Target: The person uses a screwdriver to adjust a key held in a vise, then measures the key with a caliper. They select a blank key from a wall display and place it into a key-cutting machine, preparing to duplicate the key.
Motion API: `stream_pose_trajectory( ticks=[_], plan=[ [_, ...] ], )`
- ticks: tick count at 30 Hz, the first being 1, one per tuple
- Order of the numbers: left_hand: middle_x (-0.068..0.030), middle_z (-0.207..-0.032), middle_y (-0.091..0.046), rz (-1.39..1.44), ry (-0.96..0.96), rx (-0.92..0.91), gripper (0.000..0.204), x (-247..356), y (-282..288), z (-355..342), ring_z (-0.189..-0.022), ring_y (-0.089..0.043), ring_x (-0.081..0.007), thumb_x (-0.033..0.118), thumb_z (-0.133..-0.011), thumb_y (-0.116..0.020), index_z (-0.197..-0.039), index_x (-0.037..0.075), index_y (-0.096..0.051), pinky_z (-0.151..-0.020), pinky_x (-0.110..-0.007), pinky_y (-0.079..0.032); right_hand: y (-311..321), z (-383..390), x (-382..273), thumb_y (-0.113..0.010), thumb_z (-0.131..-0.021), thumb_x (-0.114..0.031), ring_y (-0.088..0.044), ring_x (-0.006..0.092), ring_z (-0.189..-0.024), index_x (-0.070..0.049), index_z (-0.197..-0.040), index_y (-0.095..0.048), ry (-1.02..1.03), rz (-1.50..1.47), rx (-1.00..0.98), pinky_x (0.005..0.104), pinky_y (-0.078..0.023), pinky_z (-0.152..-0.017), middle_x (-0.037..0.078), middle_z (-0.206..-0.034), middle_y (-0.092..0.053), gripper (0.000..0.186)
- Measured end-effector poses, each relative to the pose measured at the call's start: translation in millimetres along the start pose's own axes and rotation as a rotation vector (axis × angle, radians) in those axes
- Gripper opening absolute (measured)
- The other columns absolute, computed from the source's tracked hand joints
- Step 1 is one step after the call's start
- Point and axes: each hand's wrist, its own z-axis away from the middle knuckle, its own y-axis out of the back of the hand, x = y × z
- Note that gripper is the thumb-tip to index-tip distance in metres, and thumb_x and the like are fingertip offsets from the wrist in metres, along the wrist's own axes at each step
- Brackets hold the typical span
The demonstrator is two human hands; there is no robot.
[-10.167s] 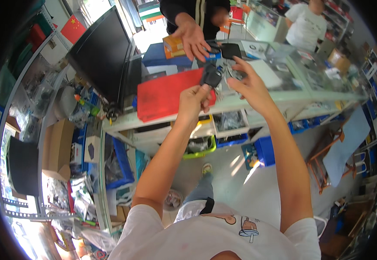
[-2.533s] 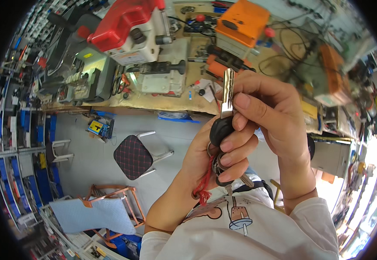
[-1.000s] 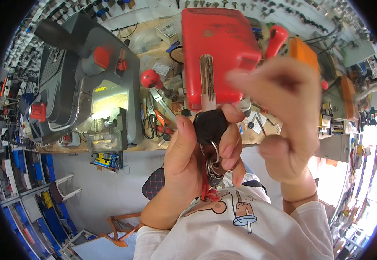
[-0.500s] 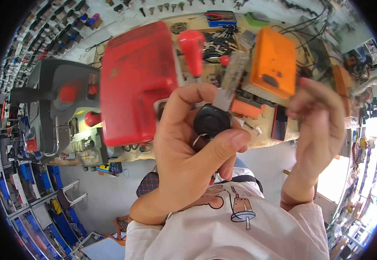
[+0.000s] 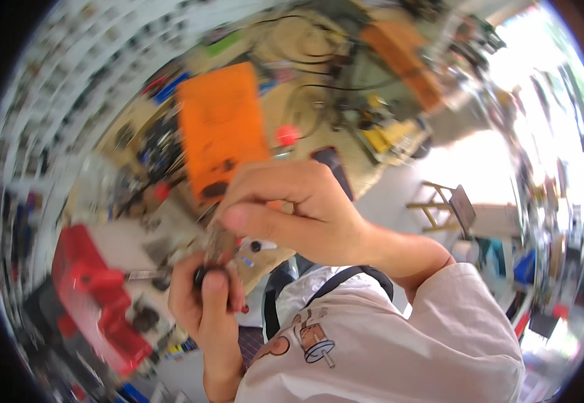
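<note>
My left hand (image 5: 205,312) is closed around a key's rounded black head (image 5: 209,274), thumb pressed on top. From the head a flat grey blade (image 5: 219,245) points up, blurred by motion. Over the blade's upper end is my right hand (image 5: 299,211), its fingers curled in and its thumb against the index finger. Those fingertips meet or nearly meet the blade; whatever they may pinch is hidden. A small red bit (image 5: 244,309) shows beside the left fingers.
Beyond my hands stands an orange-covered machine (image 5: 221,127), with a red ball knob (image 5: 287,135) beside it. A red machine (image 5: 94,295) is at lower left. A dark phone-like slab (image 5: 332,171) lies by the bench edge, near a yellow machine (image 5: 389,138). A stool (image 5: 446,205) stands right.
The view has swung right along the bench, so the red machine now sits at lower left. My right hand has come in from the right to the key, its fingers now curled.
</note>
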Motion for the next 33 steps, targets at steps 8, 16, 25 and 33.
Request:
stream_pose_trajectory(
  ticks=[8,16,25,33],
  plan=[
    [-0.0061,-0.056,-0.046,0.302,0.250,-0.393,0.020,-73.0,-81.3,30.2,-0.039,-0.038,-0.0119,0.023,-0.093,-0.048,-0.103,0.005,-0.046,-0.037,-0.025,-0.033,95.8,248.8,4.1,-0.054,-0.093,-0.016,-0.054,0.0059,-0.075,-0.003,-0.107,-0.061,-0.522,0.174,0.976,0.0211,-0.041,-0.061,0.001,-0.080,-0.059,0.021],
    [-0.0047,-0.056,-0.044,0.253,0.307,-0.597,0.012,-64.9,-270.9,58.3,-0.045,-0.042,-0.0115,0.018,-0.094,-0.045,-0.092,0.006,-0.045,-0.041,-0.026,-0.036,226.7,389.4,-42.7,-0.055,-0.091,-0.015,-0.055,0.0058,-0.075,-0.005,-0.106,-0.062,-0.404,0.330,1.362,0.0205,-0.042,-0.062,0.000,-0.080,-0.060,0.019],
    [-0.0016,-0.052,-0.039,0.283,0.218,-0.480,0.021,-98.0,-510.9,60.2,-0.041,-0.037,-0.0108,0.026,-0.097,-0.045,-0.085,0.009,-0.045,-0.039,-0.025,-0.033,480.8,474.9,-56.9,-0.056,-0.089,-0.013,-0.056,0.0089,-0.077,-0.002,-0.105,-0.062,-0.356,0.471,1.368,0.0230,-0.046,-0.068,0.003,-0.085,-0.061,0.020],
    [-0.0016,-0.050,-0.039,0.211,0.230,-0.318,0.020,-100.7,-590.4,29.2,-0.040,-0.035,-0.0108,0.025,-0.097,-0.042,-0.085,0.009,-0.046,-0.039,-0.025,-0.033,739.5,406.8,21.6,-0.057,-0.088,-0.025,-0.060,0.0301,-0.103,-0.001,-0.111,-0.060,-0.269,0.792,1.083,0.0352,-0.045,-0.088,0.019,-0.107,-0.064,0.033]
  ],
)
